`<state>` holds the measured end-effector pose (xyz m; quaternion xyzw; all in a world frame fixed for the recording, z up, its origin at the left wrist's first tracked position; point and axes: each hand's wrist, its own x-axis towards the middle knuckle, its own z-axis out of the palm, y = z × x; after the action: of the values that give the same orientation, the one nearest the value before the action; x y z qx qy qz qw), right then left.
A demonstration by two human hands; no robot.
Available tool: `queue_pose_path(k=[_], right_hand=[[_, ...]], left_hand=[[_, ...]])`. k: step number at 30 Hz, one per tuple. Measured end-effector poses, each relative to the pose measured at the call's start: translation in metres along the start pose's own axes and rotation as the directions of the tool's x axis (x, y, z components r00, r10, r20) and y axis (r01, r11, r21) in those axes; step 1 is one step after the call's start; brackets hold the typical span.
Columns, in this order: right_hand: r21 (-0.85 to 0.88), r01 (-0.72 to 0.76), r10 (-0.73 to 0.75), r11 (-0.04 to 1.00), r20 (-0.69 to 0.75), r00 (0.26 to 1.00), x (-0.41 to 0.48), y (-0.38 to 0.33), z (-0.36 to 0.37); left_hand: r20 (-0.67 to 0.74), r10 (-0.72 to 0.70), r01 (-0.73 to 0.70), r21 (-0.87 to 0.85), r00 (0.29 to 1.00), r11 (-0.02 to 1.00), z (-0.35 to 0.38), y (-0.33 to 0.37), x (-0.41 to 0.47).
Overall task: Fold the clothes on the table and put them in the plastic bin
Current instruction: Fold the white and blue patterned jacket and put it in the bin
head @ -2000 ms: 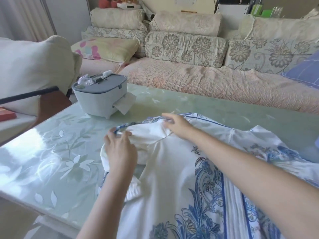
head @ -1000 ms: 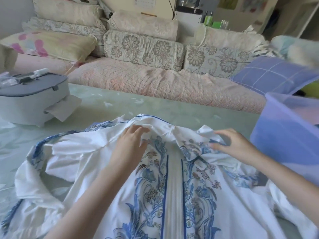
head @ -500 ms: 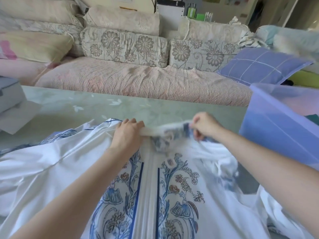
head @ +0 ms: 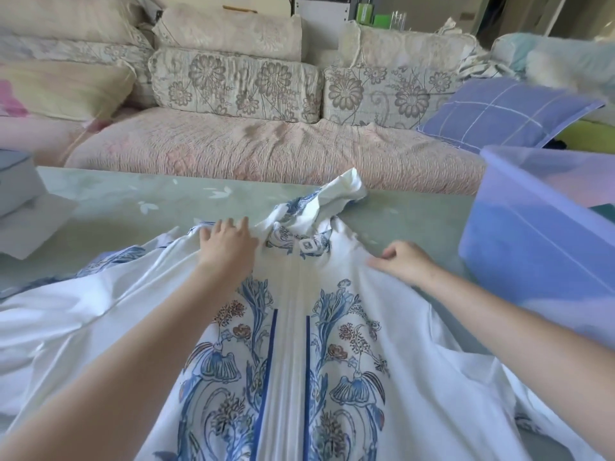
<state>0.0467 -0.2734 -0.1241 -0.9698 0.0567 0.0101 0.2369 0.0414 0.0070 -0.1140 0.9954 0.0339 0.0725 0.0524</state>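
Observation:
A white garment with blue floral print (head: 289, 354) lies spread over the green glass table (head: 133, 197), its collar end toward the sofa. My left hand (head: 228, 246) presses flat on the left shoulder area, fingers straight. My right hand (head: 404, 261) pinches the fabric at the right shoulder with curled fingers. A crumpled flap of the garment (head: 336, 194) sticks up beyond the collar. The translucent blue plastic bin (head: 532, 241) stands at the table's right, close to my right forearm.
A grey and white box with paper (head: 16, 197) sits at the table's left edge. Behind the table runs a pink sofa (head: 266, 148) with floral cushions and a purple checked pillow (head: 506, 114).
Half a second ago both hands gripped and stretched the collar between them. Now they have moved apart onto the shoulders, and the collar flap lies loose beyond them. The view has shifted right.

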Motion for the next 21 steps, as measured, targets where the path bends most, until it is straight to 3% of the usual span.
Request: queue_pose_path(k=[3,5,10,15,17,21], right_hand=[[0.061,-0.056,0.052,0.997,0.056,0.997,-0.005,0.009,0.003],[0.154,-0.028,0.012,0.988,0.107,0.994,-0.006,0.004,0.004],[0.258,0.04,-0.016,0.965,-0.091,0.996,0.011,0.013,0.0],[0.069,0.072,-0.041,0.995,-0.373,0.927,0.032,0.017,-0.028],[-0.007,0.052,-0.05,0.999,-0.421,0.906,0.04,0.011,-0.035],[-0.215,0.042,-0.081,0.976,-0.175,0.981,0.039,0.013,-0.006]], left_hand=[[0.002,-0.094,0.094,-0.017,0.996,0.995,-0.005,-0.019,0.012],[0.006,-0.12,0.12,-0.073,0.993,0.99,-0.008,-0.027,0.019],[-0.12,-0.034,0.021,-0.107,0.992,0.994,-0.007,-0.027,0.025],[-0.282,-0.099,0.092,-0.037,0.954,0.995,-0.005,-0.022,0.04],[-0.293,-0.102,0.104,-0.009,0.951,0.995,-0.006,-0.018,0.047],[-0.265,-0.037,0.055,0.064,0.964,0.996,0.004,-0.006,0.046]])
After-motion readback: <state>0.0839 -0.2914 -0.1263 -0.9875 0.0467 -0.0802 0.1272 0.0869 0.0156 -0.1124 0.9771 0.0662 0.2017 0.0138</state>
